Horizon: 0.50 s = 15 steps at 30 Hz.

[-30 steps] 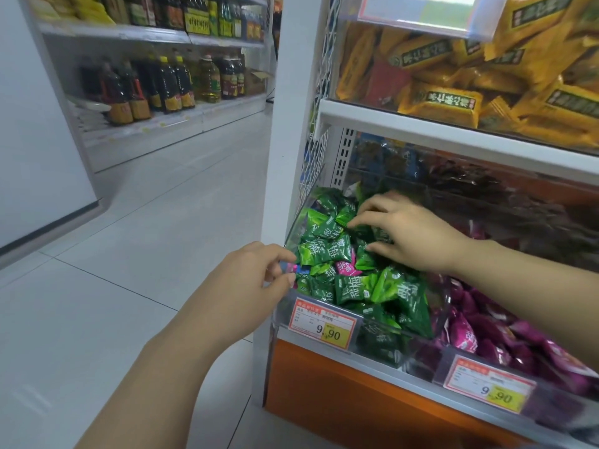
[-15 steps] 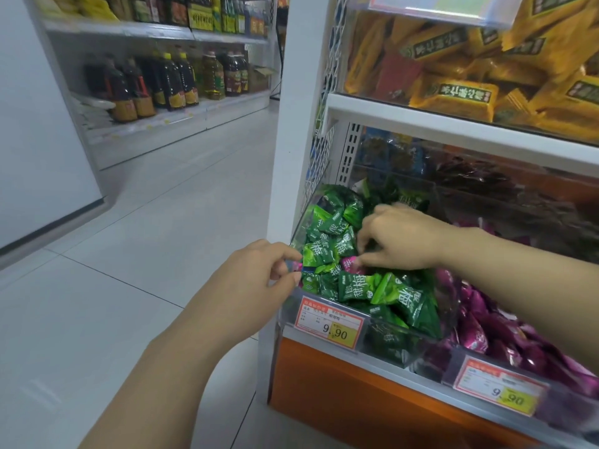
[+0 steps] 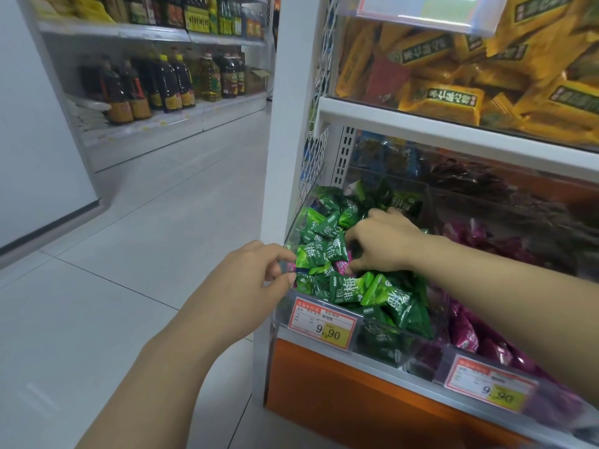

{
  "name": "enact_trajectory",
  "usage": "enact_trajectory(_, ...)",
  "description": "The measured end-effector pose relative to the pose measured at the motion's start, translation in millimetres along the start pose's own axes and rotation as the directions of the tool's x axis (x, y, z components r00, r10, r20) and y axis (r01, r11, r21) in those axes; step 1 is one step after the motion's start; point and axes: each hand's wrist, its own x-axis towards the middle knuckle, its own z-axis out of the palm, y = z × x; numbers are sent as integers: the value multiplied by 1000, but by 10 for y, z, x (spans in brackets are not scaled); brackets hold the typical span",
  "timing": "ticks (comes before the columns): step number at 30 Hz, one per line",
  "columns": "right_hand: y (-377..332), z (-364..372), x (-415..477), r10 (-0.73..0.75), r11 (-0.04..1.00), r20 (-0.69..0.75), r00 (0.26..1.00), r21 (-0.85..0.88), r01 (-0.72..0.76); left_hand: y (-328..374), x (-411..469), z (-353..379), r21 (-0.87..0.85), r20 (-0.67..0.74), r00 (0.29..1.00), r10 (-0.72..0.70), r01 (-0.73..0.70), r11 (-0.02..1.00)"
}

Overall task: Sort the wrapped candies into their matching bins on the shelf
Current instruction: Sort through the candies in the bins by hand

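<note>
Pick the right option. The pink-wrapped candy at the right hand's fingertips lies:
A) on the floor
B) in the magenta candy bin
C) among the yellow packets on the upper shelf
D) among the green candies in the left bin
D: the right hand pinches the pink candy where it sits amid the green candies, behind the left price tag.

Dark oil bottles (image 3: 168,82) with yellow caps stand in a row on a white shelf (image 3: 181,121) across the pale tiled floor (image 3: 129,254). Yellow snack packs (image 3: 447,98) fill the upper case, with one red pack (image 3: 385,79) among them.
</note>
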Motion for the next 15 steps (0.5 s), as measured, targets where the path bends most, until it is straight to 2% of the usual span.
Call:
enact_trajectory(3, 2, -24, -9, 7, 999, -19, 1000, 41, -6, -1, -8, -5, 3, 1, 1000, 3, -3, 1000)
enact_trajectory(6, -20, -30, -42, -26, 1000, -16, 1000, 0, 26, -5, -11, -7, -4, 0, 1000, 1, -1, 1000)
enact_trajectory(15, -53, -126, -14, -71, 997, 135, 988, 38, 67, -11, -3, -14, -17, -5, 1000, 5, -5, 1000)
